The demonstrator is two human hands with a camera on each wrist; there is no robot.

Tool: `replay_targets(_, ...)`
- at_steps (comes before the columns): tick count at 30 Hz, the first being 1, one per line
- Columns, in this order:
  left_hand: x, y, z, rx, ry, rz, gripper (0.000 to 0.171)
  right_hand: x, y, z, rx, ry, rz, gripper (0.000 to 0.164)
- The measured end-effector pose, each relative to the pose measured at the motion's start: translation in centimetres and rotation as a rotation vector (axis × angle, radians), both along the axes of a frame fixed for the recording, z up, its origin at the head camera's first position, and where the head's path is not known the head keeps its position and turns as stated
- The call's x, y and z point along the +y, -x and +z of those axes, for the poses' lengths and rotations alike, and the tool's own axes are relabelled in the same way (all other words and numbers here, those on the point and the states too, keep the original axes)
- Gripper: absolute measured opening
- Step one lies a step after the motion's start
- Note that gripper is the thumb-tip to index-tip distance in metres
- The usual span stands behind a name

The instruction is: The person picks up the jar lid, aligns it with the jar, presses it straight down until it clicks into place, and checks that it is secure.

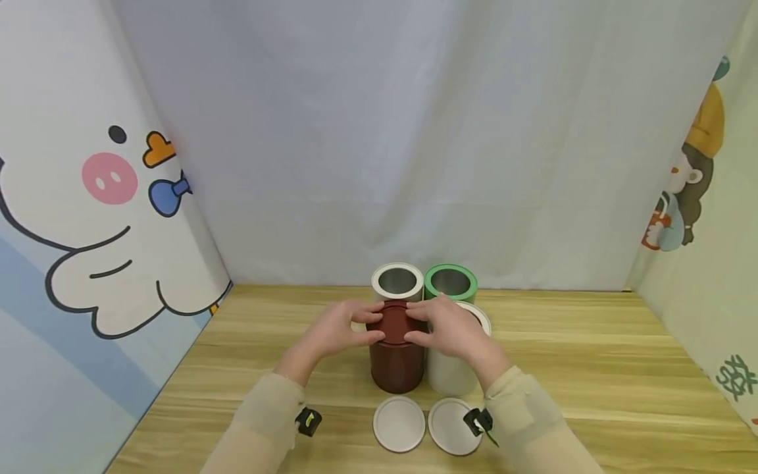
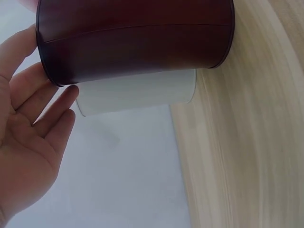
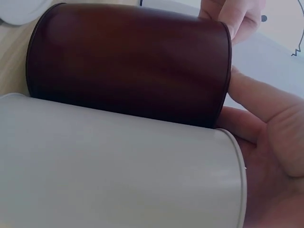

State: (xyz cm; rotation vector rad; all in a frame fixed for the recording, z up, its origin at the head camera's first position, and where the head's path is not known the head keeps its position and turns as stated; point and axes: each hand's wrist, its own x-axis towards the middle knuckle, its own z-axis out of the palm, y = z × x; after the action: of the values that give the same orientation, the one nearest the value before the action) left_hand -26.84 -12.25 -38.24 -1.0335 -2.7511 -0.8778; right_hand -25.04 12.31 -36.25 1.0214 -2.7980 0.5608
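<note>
A dark red can (image 1: 397, 368), topped by a dark red lid (image 1: 395, 324), stands upright on the table. From the left, my left hand (image 1: 337, 328) has thumb and fingertips at the lid's edge. My right hand (image 1: 453, 327) holds the opposite edge the same way, its palm over the top of a white can (image 1: 450, 375) close beside the red one. In the left wrist view, fingertips reach the top rim of the red can (image 2: 137, 42). The right wrist view has the white can (image 3: 114, 166) alongside the red can, partly hiding the right fingers.
Behind stand an open white can (image 1: 397, 298) and an open green can (image 1: 472, 289). Two round white lids (image 1: 399, 424) lie flat in front, the right one partly under the wrist camera. A grey curtain (image 1: 385, 145) borders the wooden table (image 1: 562, 349) at the back.
</note>
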Motion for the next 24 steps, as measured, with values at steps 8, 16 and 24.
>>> replay_targets(8, 0.0, -0.4, -1.3, 0.162, -0.083, -0.031, 0.034, 0.1, -0.4, -1.2, 0.078, 0.058, -0.026, 0.041)
replay_targets(16, 0.1, -1.5, -2.3, 0.413, -0.174, -0.023, 0.032, 1.0, -1.6, -2.3, 0.246, 0.144, -0.03, 0.037)
replay_targets(24, 0.0, -3.0, -2.5, 0.539, -0.216, -0.048, 0.031, 2.3, -3.5, -2.7, 0.288, 0.28, -0.002, 0.035)
